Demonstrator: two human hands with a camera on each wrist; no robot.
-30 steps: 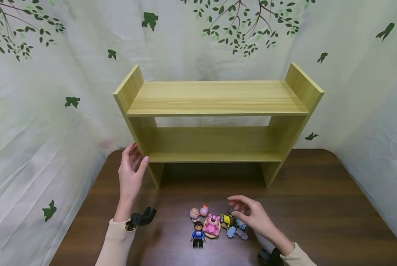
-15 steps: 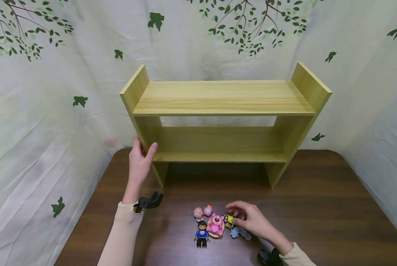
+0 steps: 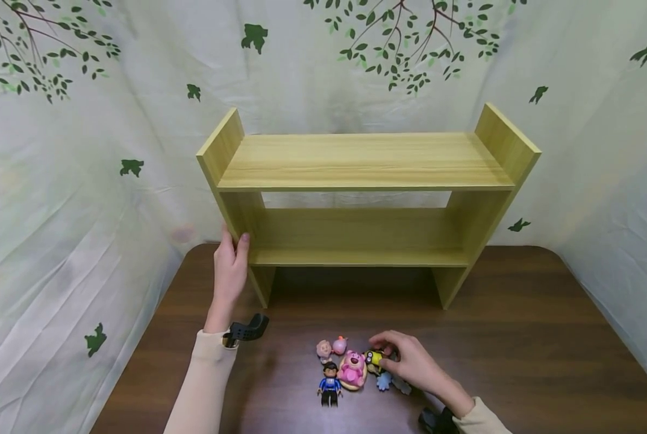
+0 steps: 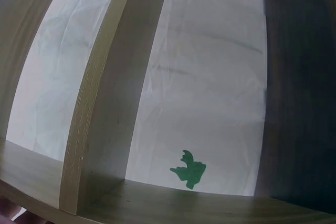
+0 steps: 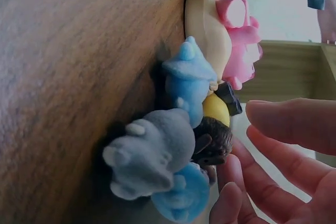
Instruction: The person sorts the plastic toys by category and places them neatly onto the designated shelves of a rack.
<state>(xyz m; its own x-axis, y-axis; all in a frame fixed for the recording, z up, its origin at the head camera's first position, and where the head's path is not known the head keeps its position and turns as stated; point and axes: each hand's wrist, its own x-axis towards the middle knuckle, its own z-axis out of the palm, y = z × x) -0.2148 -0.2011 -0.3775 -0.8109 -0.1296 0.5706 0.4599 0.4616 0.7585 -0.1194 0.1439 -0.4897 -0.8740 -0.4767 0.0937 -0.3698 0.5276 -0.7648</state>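
Note:
My left hand grips the left side panel of a light wooden shelf, thumb at its front edge. In the left wrist view only a bit of that hand shows beyond the panel. My right hand reaches over a yellow-and-black figurine. In the right wrist view, fingers lie right at the dark furry head of this figurine, while the thumb stands a little apart from it. Touching or close by are a grey figurine, a blue pointed-hat figurine and another blue figurine.
A pink bear figurine sits left of the right hand, beside a black-haired toy figure in blue. Two small pinkish figurines stand behind them. Everything rests on a dark wooden table, with a leaf-printed cloth behind.
My left hand has moved up and right onto the shelf's side panel and taken hold of it. My right hand has lowered over the yellow-and-black figurine. The view has shifted slightly.

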